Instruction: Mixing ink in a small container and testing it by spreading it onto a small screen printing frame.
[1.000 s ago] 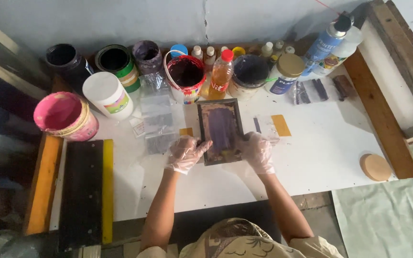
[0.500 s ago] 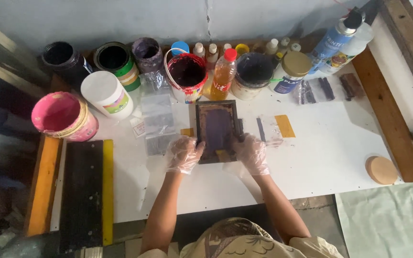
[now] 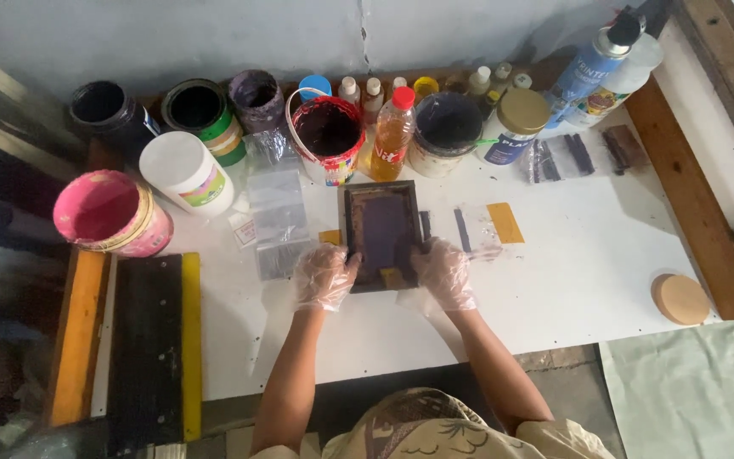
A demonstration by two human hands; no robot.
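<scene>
Down on the white table point(image 3: 588, 255), both forearms reach forward, each hand in a clear plastic glove. Leftmost, the left hand point(image 3: 323, 276) curls its fingers onto the left edge of the small dark screen frame point(image 3: 381, 229); the right hand point(image 3: 445, 272) clamps the frame's lower right corner the same way. One frame lies flat between them, mid-table. Counting from the left: one pink bucket point(image 3: 108, 212), one white tub point(image 3: 184, 170), one red-rimmed bucket point(image 3: 327, 136), one orange bottle point(image 3: 392, 132), one round wooden disc point(image 3: 680, 298) far right.
</scene>
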